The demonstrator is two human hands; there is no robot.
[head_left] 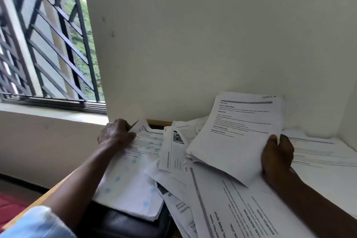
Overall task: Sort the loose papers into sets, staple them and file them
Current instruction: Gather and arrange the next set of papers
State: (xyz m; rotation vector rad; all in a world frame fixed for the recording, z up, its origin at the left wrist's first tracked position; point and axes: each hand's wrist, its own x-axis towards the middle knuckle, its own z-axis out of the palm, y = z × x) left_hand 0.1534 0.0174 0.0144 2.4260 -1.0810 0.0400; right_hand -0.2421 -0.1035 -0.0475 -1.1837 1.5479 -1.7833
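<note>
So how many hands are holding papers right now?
2. The left hand grips the far edge of the dotted sheets on the left; the right hand holds a raised stack of printed pages on the right. No other hands show.

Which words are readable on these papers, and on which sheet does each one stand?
"TASK GOAL": sheaf in the right hand
"TASK DESCRIPTION": same sheaf
"SCENE SETUP": large front sheet
"REQUIRED PROPS": same sheet
"cleaning": sheet left of it
Smaller print, left hand's stack: too blurred.

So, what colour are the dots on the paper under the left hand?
Light blue dots on white paper, best in the head view.
</note>
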